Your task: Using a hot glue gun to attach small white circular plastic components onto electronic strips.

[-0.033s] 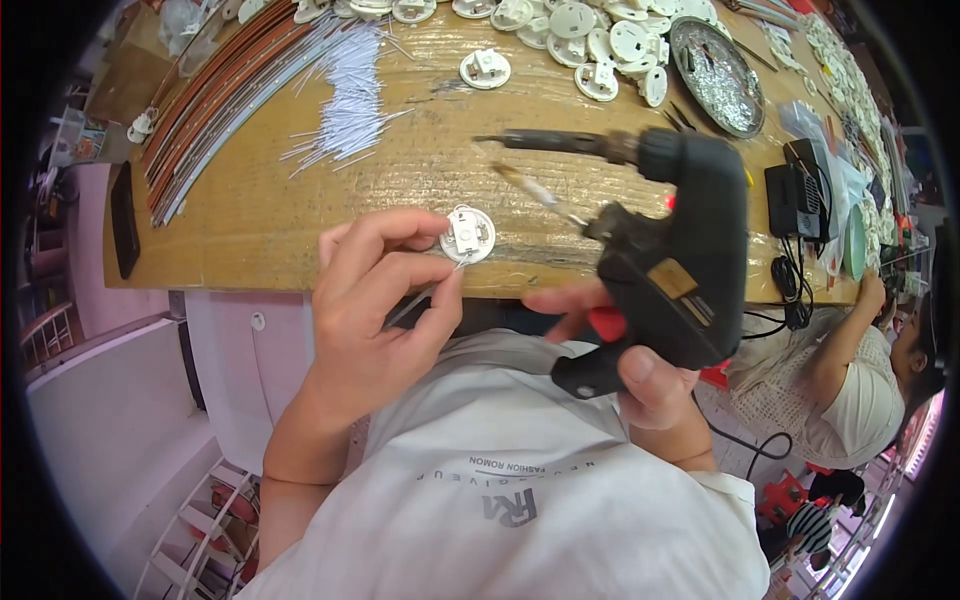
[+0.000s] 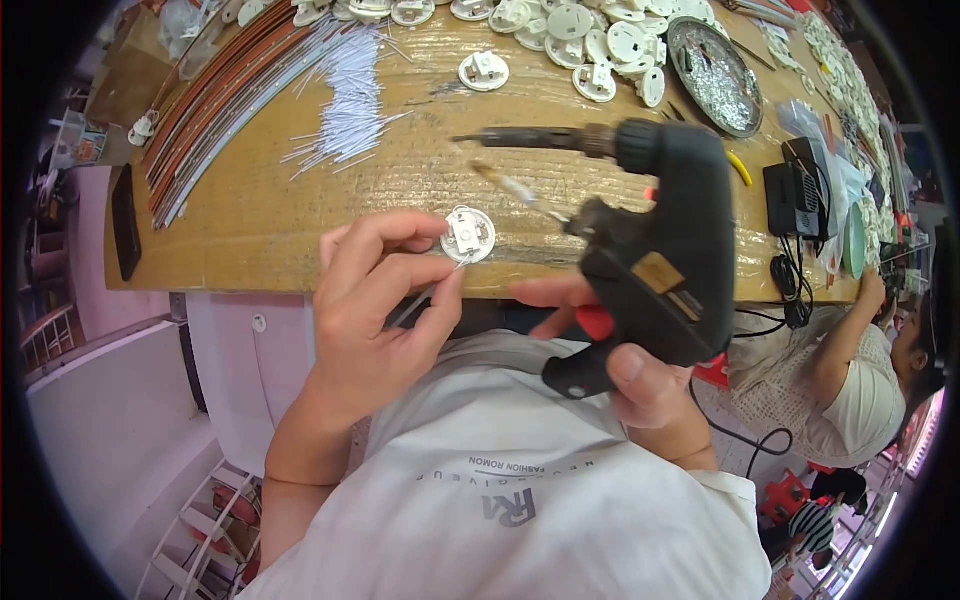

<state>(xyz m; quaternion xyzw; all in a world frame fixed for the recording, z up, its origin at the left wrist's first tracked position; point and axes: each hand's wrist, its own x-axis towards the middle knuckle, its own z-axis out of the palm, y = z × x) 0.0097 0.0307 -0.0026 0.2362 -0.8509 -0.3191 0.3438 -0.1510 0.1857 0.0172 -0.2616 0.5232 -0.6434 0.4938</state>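
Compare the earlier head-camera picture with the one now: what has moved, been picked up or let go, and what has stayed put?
Nothing visibly changed. The left hand pinches the round white disc at the bench edge; the right hand grips the black soldering gun.

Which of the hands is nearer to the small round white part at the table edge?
Left. The left hand touches the round white part; the right hand holds the black soldering gun beside it.

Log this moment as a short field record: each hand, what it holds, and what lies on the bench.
left hand: pinches a small round white disc part with a thin wire at the bench edge
right hand: grips a black pistol-shaped soldering gun, finger on its red trigger
bench: brown wooden top
on bench: bundle of thin white wires; round metal dish
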